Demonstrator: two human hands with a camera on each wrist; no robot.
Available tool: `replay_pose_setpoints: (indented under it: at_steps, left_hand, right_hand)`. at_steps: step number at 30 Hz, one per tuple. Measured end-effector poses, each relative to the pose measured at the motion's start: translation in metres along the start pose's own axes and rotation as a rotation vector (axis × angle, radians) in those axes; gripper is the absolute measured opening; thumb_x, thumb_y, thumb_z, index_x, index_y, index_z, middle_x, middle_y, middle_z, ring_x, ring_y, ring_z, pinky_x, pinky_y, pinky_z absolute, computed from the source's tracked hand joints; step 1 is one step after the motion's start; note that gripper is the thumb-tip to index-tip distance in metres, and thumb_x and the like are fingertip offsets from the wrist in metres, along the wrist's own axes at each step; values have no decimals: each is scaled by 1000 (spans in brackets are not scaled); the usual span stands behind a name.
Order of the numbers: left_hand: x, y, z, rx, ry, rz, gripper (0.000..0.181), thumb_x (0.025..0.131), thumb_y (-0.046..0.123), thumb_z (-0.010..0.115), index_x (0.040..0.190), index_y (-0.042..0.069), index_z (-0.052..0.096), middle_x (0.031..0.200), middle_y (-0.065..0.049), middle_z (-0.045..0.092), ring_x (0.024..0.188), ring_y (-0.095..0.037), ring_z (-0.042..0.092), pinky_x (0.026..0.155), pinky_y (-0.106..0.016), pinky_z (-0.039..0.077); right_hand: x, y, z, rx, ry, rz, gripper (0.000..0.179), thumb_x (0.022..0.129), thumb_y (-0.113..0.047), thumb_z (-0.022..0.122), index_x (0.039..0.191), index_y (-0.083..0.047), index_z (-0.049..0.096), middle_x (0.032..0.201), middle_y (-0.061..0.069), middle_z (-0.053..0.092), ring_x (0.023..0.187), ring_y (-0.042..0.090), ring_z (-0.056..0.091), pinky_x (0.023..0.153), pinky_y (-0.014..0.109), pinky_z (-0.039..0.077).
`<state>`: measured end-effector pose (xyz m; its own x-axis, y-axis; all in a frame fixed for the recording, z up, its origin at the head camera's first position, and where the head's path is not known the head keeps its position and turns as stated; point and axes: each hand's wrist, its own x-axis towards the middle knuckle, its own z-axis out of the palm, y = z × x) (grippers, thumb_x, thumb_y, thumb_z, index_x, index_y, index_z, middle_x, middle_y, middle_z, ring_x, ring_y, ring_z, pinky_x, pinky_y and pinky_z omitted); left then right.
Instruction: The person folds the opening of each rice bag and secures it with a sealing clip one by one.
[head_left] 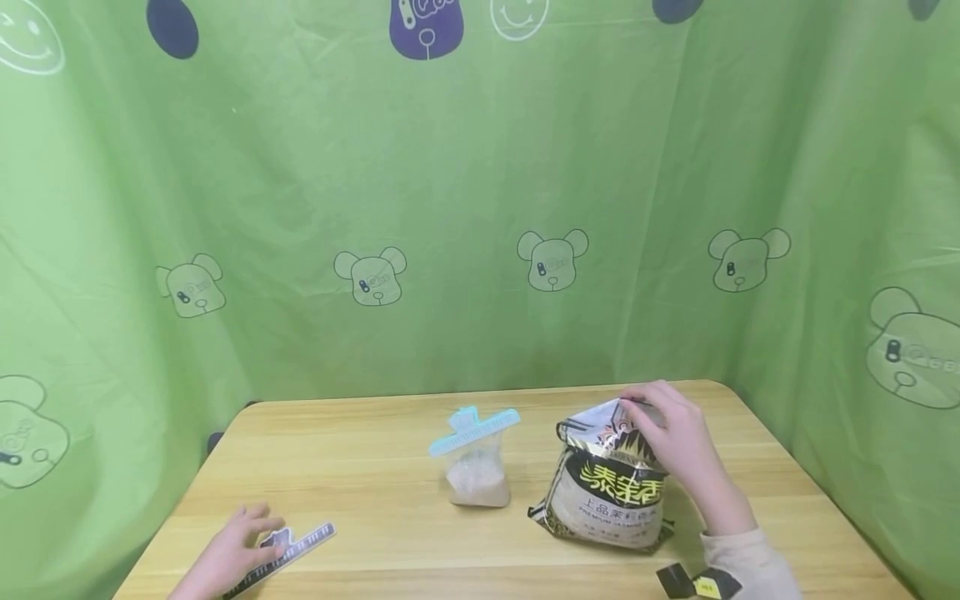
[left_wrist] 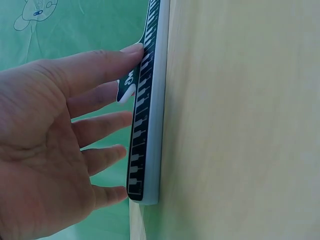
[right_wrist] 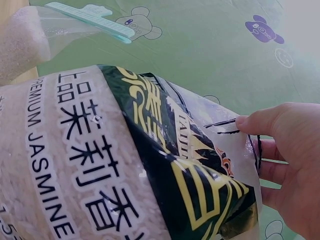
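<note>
My left hand (head_left: 236, 550), at the front left of the table, pinches a black bag clip (head_left: 288, 557) with a piano-key pattern. In the left wrist view, the thumb is on the handle of the clip (left_wrist: 142, 120), and the other fingers are spread behind it. On the right, my right hand (head_left: 671, 433) holds the top edge of a bag of jasmine rice (head_left: 603, 508), which stands upright. Its thumb (right_wrist: 250, 124) lies on the near side of the plastic, with the fingers behind. The top of the rice bag is creased and leans over.
A small clear bag of pale grains (head_left: 478, 479) stands left of the rice bag, its top held by a light blue clip (head_left: 474, 429). The wooden table (head_left: 360, 483) has a green printed curtain (head_left: 465, 333) behind and at both sides.
</note>
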<state>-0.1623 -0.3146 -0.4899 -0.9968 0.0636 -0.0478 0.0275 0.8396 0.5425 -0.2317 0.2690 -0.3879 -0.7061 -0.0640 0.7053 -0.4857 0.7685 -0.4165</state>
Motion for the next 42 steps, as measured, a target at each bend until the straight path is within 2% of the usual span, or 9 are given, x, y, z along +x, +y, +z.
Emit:
replay_pose_setpoints:
  at_steps: [6, 10, 15, 19, 21, 23, 30, 35, 42]
  left_hand:
    - [1, 4, 0, -27, -7, -53, 47, 79, 30, 76, 117, 5, 68, 146, -33, 39, 135, -63, 18, 102, -78, 16]
    - [0, 7, -1, -18, 20, -40, 42, 78, 26, 77, 113, 6, 70, 141, -30, 47, 130, -58, 35, 102, -74, 27]
    - [-2, 12, -3, 13, 61, -16, 33, 76, 19, 78, 107, 7, 73, 124, -25, 64, 117, -49, 56, 98, -67, 40]
    - [-2, 14, -3, -16, 65, -79, 29, 78, 17, 76, 106, 9, 74, 106, -14, 73, 92, -27, 68, 86, -49, 53]
    - [-2, 14, -2, -42, 57, -115, 29, 78, 16, 76, 107, 9, 74, 100, -9, 75, 80, -16, 65, 77, -39, 54]
    - [-2, 15, -2, -59, 50, -140, 30, 78, 15, 75, 107, 10, 74, 98, -6, 75, 76, -11, 62, 74, -33, 52]
    - [-4, 17, -6, -13, 58, -81, 47, 75, 18, 78, 120, 8, 68, 107, -12, 74, 98, -28, 67, 85, -50, 52]
    - [-4, 20, -8, -3, 74, -59, 56, 72, 19, 80, 124, 6, 64, 103, -11, 74, 101, -34, 66, 92, -63, 45]
    - [-4, 29, -12, 10, 94, -30, 55, 72, 20, 80, 123, 5, 64, 101, -7, 74, 106, -36, 63, 92, -65, 43]
  right_hand:
    - [0, 0, 0, 4, -7, 6, 13, 87, -5, 69, 100, -5, 69, 97, 11, 69, 91, 28, 62, 84, 55, 52]
    - [0, -1, 0, 9, 4, -2, 13, 86, -5, 70, 99, -6, 70, 96, 10, 70, 90, 28, 63, 84, 55, 52]
    - [0, -2, -1, 11, 11, -8, 14, 86, -5, 70, 99, -6, 70, 96, 10, 70, 90, 29, 63, 84, 54, 52]
    - [0, -3, -1, 15, 4, -2, 14, 86, -4, 69, 100, -4, 70, 97, 11, 70, 90, 30, 64, 84, 54, 53]
    - [0, -2, -1, 15, -1, 3, 14, 86, -4, 69, 100, -4, 69, 97, 11, 69, 91, 30, 64, 84, 55, 53]
    - [0, -1, -1, 9, -6, 6, 13, 87, -4, 69, 100, -5, 69, 98, 11, 69, 91, 29, 63, 85, 55, 53]
    - [1, 1, 0, 7, -6, 2, 13, 87, -5, 69, 100, -5, 69, 97, 11, 69, 92, 29, 63, 85, 55, 52]
    - [1, 2, -1, 10, -9, 1, 13, 86, -5, 69, 100, -5, 69, 98, 11, 69, 93, 30, 63, 86, 56, 52]
    - [0, 2, -2, 27, -34, 33, 14, 88, -6, 68, 102, -5, 69, 101, 12, 69, 96, 32, 64, 88, 57, 51]
